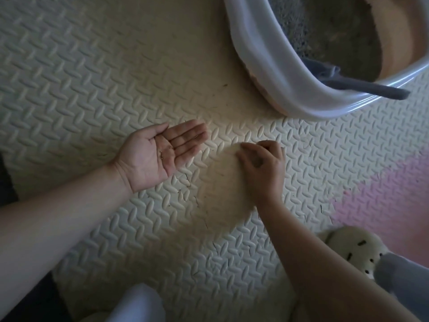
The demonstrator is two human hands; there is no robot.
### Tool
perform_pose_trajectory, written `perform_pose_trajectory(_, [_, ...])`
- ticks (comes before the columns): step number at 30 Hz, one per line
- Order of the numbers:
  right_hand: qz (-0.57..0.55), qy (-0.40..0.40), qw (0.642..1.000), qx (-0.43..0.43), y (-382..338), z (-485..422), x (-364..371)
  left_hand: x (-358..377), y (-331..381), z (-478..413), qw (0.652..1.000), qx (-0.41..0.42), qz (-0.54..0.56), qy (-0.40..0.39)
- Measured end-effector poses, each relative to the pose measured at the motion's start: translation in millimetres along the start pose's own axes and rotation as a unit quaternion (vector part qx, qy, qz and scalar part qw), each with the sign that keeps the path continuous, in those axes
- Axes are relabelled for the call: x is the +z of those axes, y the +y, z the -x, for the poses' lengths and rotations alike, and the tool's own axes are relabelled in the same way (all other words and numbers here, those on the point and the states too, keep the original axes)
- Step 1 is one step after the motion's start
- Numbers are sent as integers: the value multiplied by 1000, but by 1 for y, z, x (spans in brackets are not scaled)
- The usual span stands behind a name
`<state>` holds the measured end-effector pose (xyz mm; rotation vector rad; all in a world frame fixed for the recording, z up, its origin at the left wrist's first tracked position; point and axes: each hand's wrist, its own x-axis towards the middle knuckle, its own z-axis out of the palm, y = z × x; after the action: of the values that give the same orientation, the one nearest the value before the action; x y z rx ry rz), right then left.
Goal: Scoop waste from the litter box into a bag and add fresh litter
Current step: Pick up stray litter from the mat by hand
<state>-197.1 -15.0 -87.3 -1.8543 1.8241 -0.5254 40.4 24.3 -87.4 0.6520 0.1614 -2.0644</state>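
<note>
My left hand (160,156) is open, palm up, holding loose grains; my right hand (262,166) curls at the mat (92,66) — pinching what, I can't tell — and the scoop (362,86), likely light and stiff, leans in the box (255,43), its handle over the rim to grab

The left hand (153,156) is turned palm up, its fingers (188,135) straight and close together, thumb out to the side. The right hand (262,168) is palm down with fingers curled under. Whether they pinch anything is too blurred to tell.
</note>
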Motion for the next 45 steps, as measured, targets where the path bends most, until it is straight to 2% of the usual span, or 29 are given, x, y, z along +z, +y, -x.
perform_pose_trajectory(5, [-29,14,999,-8,4,1,1,-14,4,0,999,-4,22,-26])
perform_pose_trajectory(11, [-52,31,998,20,4,-1,9,-14,5,-3,996,-26,37,-71])
perform_pose_trajectory(19, [56,28,998,-15,0,0,19,-3,-2,-18,994,-51,41,-93])
perform_pose_trajectory(23, [-31,132,986,101,19,-15,0,-2,-1,-17,993,-47,45,-100])
perform_pose_trajectory(25, [-45,156,978,133,30,-26,-10,-3,0,-16,992,-47,46,-104])
perform_pose_trajectory(29, [-36,121,985,117,33,-41,-14,-4,0,-17,993,-48,43,-101])
perform_pose_trajectory(36, [-55,118,986,100,34,-38,-13,-4,0,-20,993,-52,36,-102])
perform_pose_trajectory(45, [-26,130,989,70,30,-32,-12,-5,-3,-19,994,-56,40,-88])
